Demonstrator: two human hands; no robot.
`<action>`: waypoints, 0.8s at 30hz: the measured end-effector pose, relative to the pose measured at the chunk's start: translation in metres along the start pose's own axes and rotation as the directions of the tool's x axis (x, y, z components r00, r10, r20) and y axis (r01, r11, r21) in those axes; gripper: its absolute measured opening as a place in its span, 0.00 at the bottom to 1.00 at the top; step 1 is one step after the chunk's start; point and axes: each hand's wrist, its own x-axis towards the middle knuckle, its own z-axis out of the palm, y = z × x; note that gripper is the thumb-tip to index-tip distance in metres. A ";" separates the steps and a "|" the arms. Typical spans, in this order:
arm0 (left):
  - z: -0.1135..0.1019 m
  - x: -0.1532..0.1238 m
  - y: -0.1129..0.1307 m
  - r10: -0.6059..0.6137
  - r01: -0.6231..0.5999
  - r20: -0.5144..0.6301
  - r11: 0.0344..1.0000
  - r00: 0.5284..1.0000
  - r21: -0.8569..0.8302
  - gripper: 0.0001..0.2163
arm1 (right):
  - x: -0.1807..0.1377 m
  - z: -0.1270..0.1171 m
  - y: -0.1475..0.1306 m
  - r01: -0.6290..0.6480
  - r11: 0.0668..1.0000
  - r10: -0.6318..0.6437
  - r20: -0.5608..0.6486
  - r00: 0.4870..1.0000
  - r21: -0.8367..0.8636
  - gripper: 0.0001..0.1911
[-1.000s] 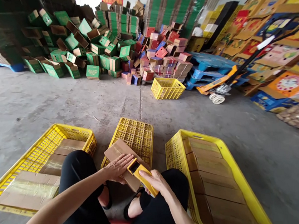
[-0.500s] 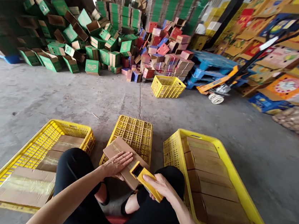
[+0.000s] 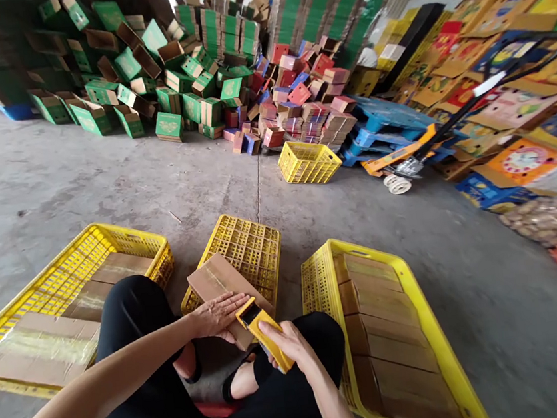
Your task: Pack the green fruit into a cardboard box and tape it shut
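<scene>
A closed brown cardboard box (image 3: 222,273) with tape along its top lies tilted on an upturned yellow crate (image 3: 258,251). My left hand (image 3: 219,315) rests flat on the box, fingers stretched out and close together. My right hand (image 3: 286,342) is wrapped round a yellow handheld tool (image 3: 255,319), long and blocky, with a dark opening at its front end. That front end is over the near part of the box, beside my left fingertips. Whether it touches the cardboard I cannot tell. What kind of tool it is does not show.
Yellow crates stand on both sides, the left crate (image 3: 41,290) with taped boxes and the right crate (image 3: 434,312) with a row of boxes. Farther off are another yellow crate (image 3: 309,163), a pallet jack (image 3: 403,158), blue pallets (image 3: 384,120) and heaped green cartons (image 3: 168,124).
My right hand and the yellow tool have shifted slightly left and up, nearer my left fingertips. My left hand stays flat on the box. The whole view has shifted slightly.
</scene>
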 end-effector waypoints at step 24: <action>-0.012 -0.022 -0.021 -0.121 0.120 -0.004 0.990 0.993 -0.081 0.48 | -0.012 0.001 -0.004 0.047 0.997 -0.045 0.038 0.998 -0.066 0.30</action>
